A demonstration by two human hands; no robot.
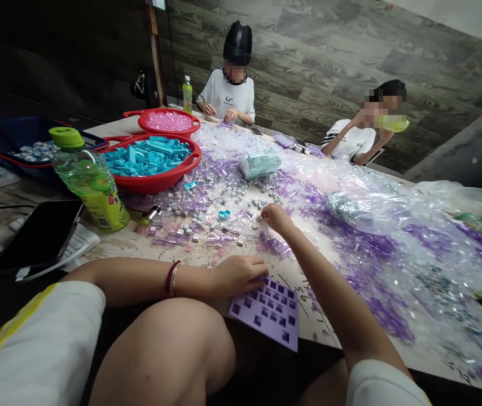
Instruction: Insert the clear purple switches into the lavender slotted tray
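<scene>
A flat purple panel with rows of square holes (264,316) lies tilted at the table's front edge, partly overhanging it. My left hand (239,274) grips its upper left edge, fingers over the top and the thumb out of sight. Further forward, my right hand (275,219) is closed low over a heap of small parts, its fingertips pinched together; whatever they hold is hidden. Around it lie small metallic and white switch-like pieces (262,204), clear purple strips (278,246) and a small turquoise frame (224,214).
Red baskets hold turquoise pieces (152,157) and pink pieces (169,121). At left are a green-capped bottle (97,192) and a black phone (40,234). A wrapped tissue pack (260,163) and clear plastic bags (363,192) lie beyond. Two people (230,96) (353,138) sit opposite.
</scene>
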